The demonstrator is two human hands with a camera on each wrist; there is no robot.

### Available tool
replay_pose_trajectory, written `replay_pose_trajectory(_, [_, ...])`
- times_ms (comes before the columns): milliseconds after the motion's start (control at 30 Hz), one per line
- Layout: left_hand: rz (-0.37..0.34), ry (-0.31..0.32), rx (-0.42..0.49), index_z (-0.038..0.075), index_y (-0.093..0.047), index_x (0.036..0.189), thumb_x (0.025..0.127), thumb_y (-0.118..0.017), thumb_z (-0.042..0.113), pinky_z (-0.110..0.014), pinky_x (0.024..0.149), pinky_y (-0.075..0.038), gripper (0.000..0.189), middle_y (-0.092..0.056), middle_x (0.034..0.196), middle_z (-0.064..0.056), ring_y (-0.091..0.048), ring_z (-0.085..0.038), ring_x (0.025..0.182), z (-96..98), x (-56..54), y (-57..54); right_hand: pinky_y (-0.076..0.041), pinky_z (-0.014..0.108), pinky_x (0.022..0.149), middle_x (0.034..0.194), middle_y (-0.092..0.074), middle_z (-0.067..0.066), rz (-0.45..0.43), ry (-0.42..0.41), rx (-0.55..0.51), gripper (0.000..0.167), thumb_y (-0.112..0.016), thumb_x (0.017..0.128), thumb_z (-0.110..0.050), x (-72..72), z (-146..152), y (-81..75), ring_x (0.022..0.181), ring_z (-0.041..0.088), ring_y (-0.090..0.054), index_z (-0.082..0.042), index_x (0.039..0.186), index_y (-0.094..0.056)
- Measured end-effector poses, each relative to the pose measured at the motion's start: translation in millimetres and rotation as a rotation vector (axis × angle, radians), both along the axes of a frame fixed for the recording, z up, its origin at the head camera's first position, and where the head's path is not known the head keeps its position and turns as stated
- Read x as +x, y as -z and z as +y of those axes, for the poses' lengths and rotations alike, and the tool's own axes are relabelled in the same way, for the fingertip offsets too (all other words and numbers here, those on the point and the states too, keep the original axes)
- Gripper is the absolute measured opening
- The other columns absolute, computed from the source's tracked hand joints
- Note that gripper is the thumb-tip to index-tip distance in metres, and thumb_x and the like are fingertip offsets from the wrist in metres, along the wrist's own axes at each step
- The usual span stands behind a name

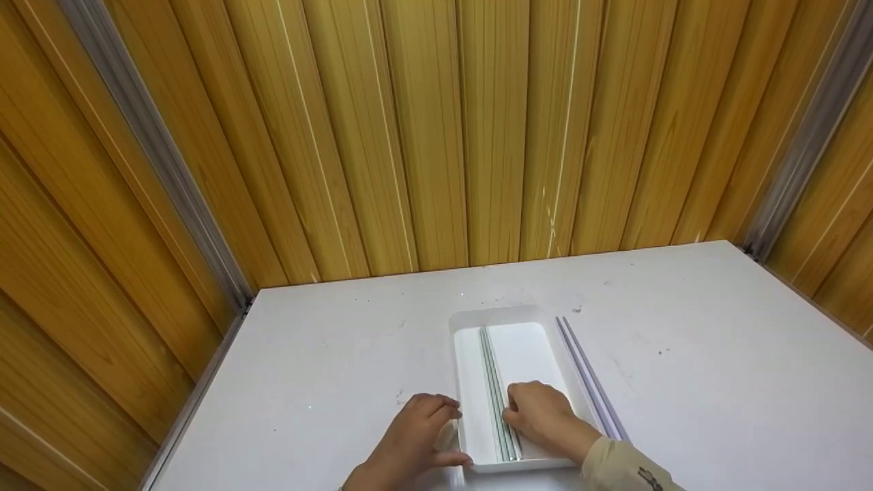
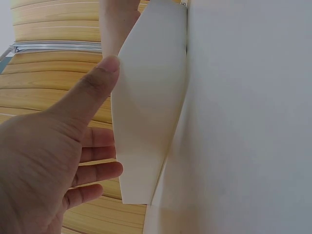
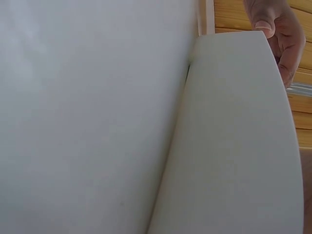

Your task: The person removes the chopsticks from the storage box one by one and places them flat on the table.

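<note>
Chopsticks, slim, pale green; left hand spread against tray, right hand seemingly pinching one.

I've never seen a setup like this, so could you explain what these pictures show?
There's no machine here, just someone working bare-handed. The wide picture comes from a head-worn camera looking forward and down; the other two come from one camera on each wrist. On the white table stands a white tray with slim green chopsticks inside; purple chopsticks lie along its right side. The left hand touches the tray's left edge. The right hand reaches in beside the green chopsticks; whether it pinches one is unclear.
</note>
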State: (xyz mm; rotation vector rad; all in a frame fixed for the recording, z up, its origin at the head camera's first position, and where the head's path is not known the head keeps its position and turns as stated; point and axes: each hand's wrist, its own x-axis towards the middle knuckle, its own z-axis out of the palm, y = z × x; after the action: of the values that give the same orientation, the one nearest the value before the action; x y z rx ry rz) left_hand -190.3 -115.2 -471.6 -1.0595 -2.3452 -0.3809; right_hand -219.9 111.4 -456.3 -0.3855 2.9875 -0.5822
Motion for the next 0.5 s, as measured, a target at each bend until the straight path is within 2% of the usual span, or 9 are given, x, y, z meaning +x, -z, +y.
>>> replay_pose_trajectory(133, [0.04,0.019,0.016,0.014,-0.064,0.097,0.067,-0.074,0.058,-0.023,0.088,-0.052,0.054,-0.063,0.104,0.004,-0.06,-0.009,0.094,0.1,-1.2,0.9,-0.038,0.027,0.049,0.061,-0.051,-0.002,-0.009,0.011,0.014,0.021,-0.065,0.081,-0.018,-1.0,-1.1,-0.5,0.058,0.014,-0.046,-0.012,0.066,-0.051])
replay_pose_trajectory(300, [0.056,0.032,0.023,0.014,-0.063,0.096,0.067,-0.073,0.058,-0.023,0.088,-0.051,0.054,-0.063,0.103,0.004,-0.06,-0.009,0.093,0.0,-2.6,1.5,-0.038,0.028,0.049,0.06,-0.051,-0.001,-0.004,0.023,0.027,0.022,-0.065,0.081,-0.018,-1.9,-2.7,-0.5,0.057,0.015,-0.046,-0.012,0.065,-0.051])
replay_pose_trajectory(500, [0.084,0.035,0.033,0.014,-0.064,0.095,0.066,-0.074,0.059,-0.022,0.087,-0.051,0.054,-0.064,0.101,0.004,-0.061,-0.009,0.092,0.3,-3.0,2.9,-0.045,0.03,0.051,0.06,-0.053,0.001,-0.008,0.035,0.029,0.024,-0.067,0.082,-0.019,-2.0,-4.9,0.9,0.057,0.016,-0.049,-0.009,0.064,-0.054])
